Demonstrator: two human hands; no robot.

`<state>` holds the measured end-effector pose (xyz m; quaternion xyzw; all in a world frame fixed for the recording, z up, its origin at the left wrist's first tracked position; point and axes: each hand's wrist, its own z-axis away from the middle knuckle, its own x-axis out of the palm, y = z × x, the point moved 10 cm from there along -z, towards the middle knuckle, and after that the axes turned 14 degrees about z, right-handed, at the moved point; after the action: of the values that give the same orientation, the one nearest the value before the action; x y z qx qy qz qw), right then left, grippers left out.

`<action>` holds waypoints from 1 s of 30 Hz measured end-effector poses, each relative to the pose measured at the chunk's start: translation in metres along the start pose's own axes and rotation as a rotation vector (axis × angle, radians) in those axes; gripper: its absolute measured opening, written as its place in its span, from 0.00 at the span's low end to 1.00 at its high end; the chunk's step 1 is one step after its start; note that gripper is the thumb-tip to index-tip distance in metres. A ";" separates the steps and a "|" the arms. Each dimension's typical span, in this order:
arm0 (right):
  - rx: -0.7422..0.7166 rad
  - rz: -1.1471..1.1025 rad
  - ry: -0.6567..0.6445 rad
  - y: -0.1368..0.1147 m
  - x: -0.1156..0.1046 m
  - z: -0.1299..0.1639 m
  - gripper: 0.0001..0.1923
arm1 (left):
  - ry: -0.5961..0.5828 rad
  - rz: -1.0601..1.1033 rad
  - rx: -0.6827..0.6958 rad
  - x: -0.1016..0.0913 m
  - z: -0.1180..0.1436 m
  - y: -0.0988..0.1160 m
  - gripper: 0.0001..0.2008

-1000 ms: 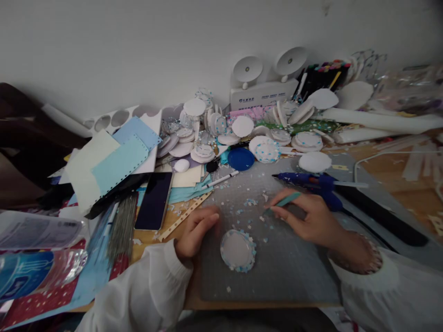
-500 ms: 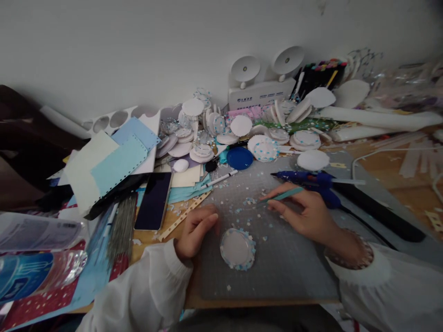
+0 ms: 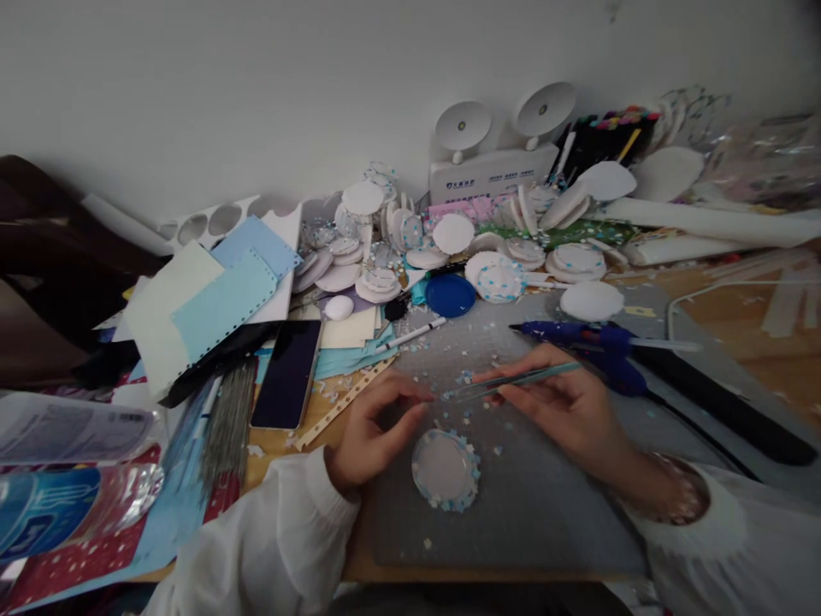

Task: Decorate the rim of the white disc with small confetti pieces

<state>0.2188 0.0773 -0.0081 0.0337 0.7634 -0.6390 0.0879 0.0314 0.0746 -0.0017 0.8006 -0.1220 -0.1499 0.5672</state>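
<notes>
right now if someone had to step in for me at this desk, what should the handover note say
Right hand: grips the teal tweezers, tips pointing left over the grey cutting mat.
Left hand: empty, fingers curled, fingertips close to the tweezer tips; whether they touch is unclear.
White disc: flat on the mat just below both hands, rim ringed with small blue and white bits, centre bare.
Loose bits lie scattered on the mat above the disc.
Blue glue gun lies beyond the right hand; decorated discs are piled at the back.
Done: rim largely covered. Left: cannot tell whether any gaps remain.
</notes>
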 end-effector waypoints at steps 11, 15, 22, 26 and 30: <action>0.124 -0.254 -0.157 0.022 0.027 0.006 0.06 | 0.003 -0.040 0.006 0.003 -0.001 0.000 0.12; 0.155 -0.268 -0.179 0.021 0.031 0.006 0.07 | -0.013 -0.009 -0.011 0.005 -0.001 -0.003 0.13; 0.165 -0.279 -0.198 0.022 0.033 0.007 0.06 | -0.013 0.010 0.012 0.004 -0.001 -0.001 0.05; 0.157 -0.232 -0.171 0.024 0.030 0.005 0.05 | -0.017 0.018 0.047 0.006 -0.002 0.004 0.03; 0.056 -0.108 -0.031 0.014 0.013 0.000 0.05 | -0.023 0.017 0.038 0.007 -0.002 0.005 0.03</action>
<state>0.2084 0.0787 -0.0235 -0.0151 0.7444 -0.6645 0.0643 0.0384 0.0722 0.0025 0.8084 -0.1380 -0.1518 0.5516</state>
